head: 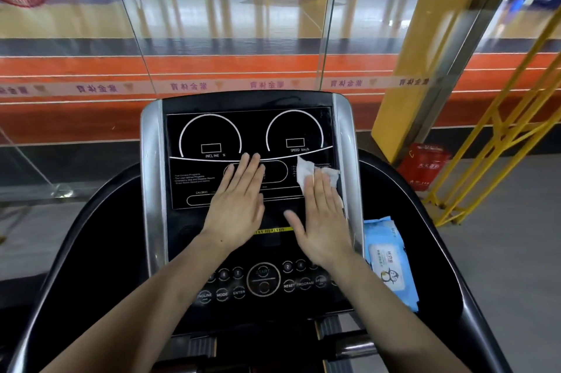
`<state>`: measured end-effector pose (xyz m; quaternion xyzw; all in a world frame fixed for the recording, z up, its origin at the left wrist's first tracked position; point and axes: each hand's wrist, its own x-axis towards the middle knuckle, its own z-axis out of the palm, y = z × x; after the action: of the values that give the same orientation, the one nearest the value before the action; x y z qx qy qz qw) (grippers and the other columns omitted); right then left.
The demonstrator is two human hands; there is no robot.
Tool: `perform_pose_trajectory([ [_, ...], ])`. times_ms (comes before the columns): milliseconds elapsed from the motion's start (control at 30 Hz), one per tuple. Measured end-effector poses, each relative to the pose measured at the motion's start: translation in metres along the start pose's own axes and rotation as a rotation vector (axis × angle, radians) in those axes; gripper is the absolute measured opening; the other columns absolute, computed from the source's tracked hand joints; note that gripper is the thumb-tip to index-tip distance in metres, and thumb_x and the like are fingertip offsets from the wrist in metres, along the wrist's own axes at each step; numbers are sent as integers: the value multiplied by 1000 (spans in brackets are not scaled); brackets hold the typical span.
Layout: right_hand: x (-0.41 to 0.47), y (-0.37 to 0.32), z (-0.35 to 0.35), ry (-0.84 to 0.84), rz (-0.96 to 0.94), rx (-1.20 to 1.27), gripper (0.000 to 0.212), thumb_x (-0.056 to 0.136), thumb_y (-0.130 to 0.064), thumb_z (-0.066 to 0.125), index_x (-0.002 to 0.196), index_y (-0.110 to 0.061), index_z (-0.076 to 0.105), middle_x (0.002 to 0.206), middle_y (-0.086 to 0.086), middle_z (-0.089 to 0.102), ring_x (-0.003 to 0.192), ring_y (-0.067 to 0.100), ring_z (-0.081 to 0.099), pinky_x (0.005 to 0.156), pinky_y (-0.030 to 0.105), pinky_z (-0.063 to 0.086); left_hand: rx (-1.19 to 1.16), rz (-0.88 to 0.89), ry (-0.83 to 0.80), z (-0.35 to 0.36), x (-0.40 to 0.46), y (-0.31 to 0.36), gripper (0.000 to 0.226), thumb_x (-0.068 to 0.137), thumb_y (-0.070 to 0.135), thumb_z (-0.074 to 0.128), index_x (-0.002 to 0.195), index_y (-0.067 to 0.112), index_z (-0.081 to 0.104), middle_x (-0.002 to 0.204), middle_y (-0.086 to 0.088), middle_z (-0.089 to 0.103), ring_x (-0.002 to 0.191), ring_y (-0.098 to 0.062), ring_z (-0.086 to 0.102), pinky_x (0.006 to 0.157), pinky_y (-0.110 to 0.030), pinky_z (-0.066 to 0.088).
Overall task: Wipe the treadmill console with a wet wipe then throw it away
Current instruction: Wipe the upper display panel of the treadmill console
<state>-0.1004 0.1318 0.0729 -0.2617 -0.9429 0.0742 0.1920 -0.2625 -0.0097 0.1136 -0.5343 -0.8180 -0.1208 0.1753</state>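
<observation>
Treadmill console (194,130) lies beneath both hands, its black display panel facing up. Left hand (239,205) rests flat on the panel, fingers spread, holding nothing. Right hand (323,221), palm down and extended, presses a white wet wipe (306,170) against the panel's right side. Blue wipe packet (387,260) sits just right of the right hand.

The treadmill console (212,117) display reads "INCLINE %" and "SPEED km/h", plus "CALORIES" lower left. Near buttons (262,280) say START, INCLINE, MODE, ENTER, RESET, PROGRAM. A yellow strip (273,230) reads "STAY HEALTHY", kinda blurry.
</observation>
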Motion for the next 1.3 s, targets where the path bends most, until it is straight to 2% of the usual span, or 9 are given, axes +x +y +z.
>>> perform_pose_trajectory([
  [233, 98, 0, -34, 77, -13, 54, 81, 105, -64, 19, 164, -15, -5, 172, 9, -14, 158, 23, -18, 129, 46, 0, 36, -13, 15, 2, 11, 3, 64, 105, 30, 38, 163, 7, 23, 174, -9, 8, 161, -23, -3, 130, -49, 12],
  [467, 36, 1, -13, 62, -24, 21, 79, 108, -60, 27, 164, -15, -5, 172, 8, -15, 157, 22, -19, 130, 45, 3, 28, -29, 40, -3, 9, 0, 63, 105, 30, 37, 163, 8, 23, 174, -9, 9, 161, -23, -2, 130, -50, 14],
  [700, 116, -16, -39, 128, 64, 61, 74, 105, -62, 14, 165, -20, 0, 172, 7, -11, 158, 22, -16, 129, 47, 0, 57, -54, 69, -9, 6, -15, 63, 104, 31, 28, 162, 7, 26, 173, -11, 13, 162, -24, 1, 130, -51, 16],
  [833, 123, -52, -32, 78, -124, 10, 73, 105, -63, 12, 165, -23, 3, 172, 7, -10, 158, 21, -17, 129, 45, -4, 82, -51, 79, -13, 9, -23, 66, 100, 31, 29, 161, 6, 29, 173, -12, 16, 162, -26, 3, 129, -51, 17],
  [900, 123, -45, -36, 63, -192, -28, 75, 104, -64, 11, 165, -22, 2, 173, 6, -10, 158, 19, -15, 129, 41, -4, 79, -50, 81, -13, 11, -24, 66, 100, 32, 28, 161, 6, 29, 173, -11, 16, 162, -26, 4, 129, -51, 17],
  [1033, 124, -4, -48, 142, -24, -31, 76, 106, -60, 18, 165, -13, 2, 173, 10, -5, 159, 22, -8, 130, 41, 4, 75, -46, 84, -13, 12, -24, 65, 101, 32, 28, 162, 7, 28, 173, -11, 16, 162, -26, 4, 129, -52, 16],
  [1167, 128, -19, -44, 191, 118, 35, 80, 105, -60, 19, 164, -8, 2, 172, 14, -5, 159, 25, -10, 130, 44, 5, 100, -53, 75, -14, 9, -31, 65, 103, 34, 26, 163, 7, 24, 174, -8, 12, 162, -24, 1, 129, -51, 15],
  [1233, 128, -37, -41, 190, 104, 62, 79, 106, -60, 17, 164, -8, 3, 172, 14, -6, 159, 26, -12, 130, 44, 1, 100, -64, 79, -14, 8, -36, 65, 103, 34, 25, 163, 8, 23, 174, -8, 12, 162, -23, 0, 129, -51, 15],
  [1300, 122, -50, -36, 165, -17, 44, 74, 108, -57, 16, 164, -10, 6, 172, 11, -5, 159, 24, -11, 130, 42, 0, 96, -65, 84, -16, 9, -40, 66, 103, 34, 25, 163, 8, 23, 174, -8, 12, 162, -23, 0, 130, -51, 15],
])
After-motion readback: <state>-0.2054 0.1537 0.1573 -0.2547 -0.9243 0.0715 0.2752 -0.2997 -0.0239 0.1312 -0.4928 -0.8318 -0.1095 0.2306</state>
